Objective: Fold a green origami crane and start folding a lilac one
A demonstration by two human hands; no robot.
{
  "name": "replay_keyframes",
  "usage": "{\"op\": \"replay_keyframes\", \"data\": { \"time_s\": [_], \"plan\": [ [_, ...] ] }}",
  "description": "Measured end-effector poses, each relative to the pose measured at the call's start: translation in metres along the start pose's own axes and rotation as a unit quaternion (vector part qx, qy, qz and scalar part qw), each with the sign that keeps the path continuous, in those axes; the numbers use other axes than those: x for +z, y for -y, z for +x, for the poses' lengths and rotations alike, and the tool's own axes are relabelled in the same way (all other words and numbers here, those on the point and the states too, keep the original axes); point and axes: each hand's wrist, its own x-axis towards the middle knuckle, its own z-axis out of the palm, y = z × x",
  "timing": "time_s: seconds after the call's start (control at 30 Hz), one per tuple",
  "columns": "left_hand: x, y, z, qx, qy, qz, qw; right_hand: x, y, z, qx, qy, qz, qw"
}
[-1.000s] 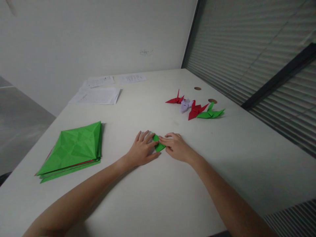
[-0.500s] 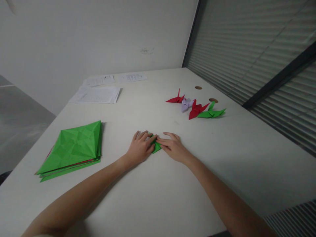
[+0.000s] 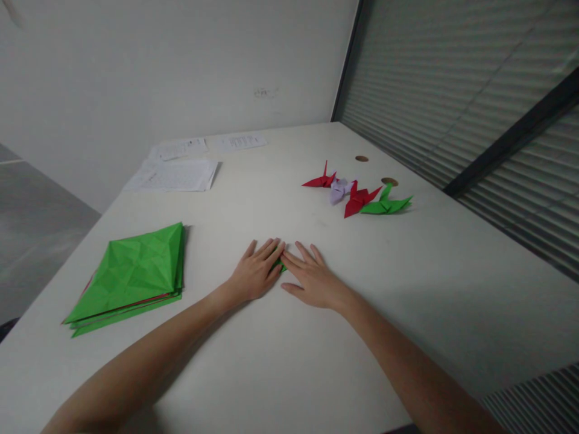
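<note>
A small piece of folded green paper [image 3: 284, 269] lies on the white table, mostly covered by my hands. My left hand [image 3: 257, 269] rests flat over it with the fingers spread, pressing it from the left. From the right, my right hand [image 3: 315, 278] meets it, open and flat. Its index fingertip touches the paper beside the left fingers, and its thumb points left, just below the paper. Only a sliver of green shows between the two hands, so the shape of the fold is hidden.
To the left sits a stack of creased green paper [image 3: 136, 268] with some red between the sheets. Several paper cranes stand at the right: a red crane [image 3: 359, 199], a lilac crane [image 3: 339, 190], a green crane [image 3: 386, 205]. Printed sheets [image 3: 176, 176] lie near the wall.
My right hand's fingers have spread and flattened, its thumb now apart and lower. My left fingers have stretched over the green paper, and less of it shows.
</note>
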Motion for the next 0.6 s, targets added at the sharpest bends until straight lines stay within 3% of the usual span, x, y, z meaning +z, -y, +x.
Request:
{"op": "replay_keyframes", "data": {
  "time_s": [0.17,0.6],
  "plan": [
    [-0.004,-0.003,0.0,-0.009,-0.012,0.022,1.0,-0.012,0.002,-0.009,0.028,0.046,0.005,0.999],
    [0.0,0.002,0.0,0.028,-0.007,0.003,1.0,-0.002,0.016,-0.01,0.036,-0.016,-0.001,0.999]
  ]
}}
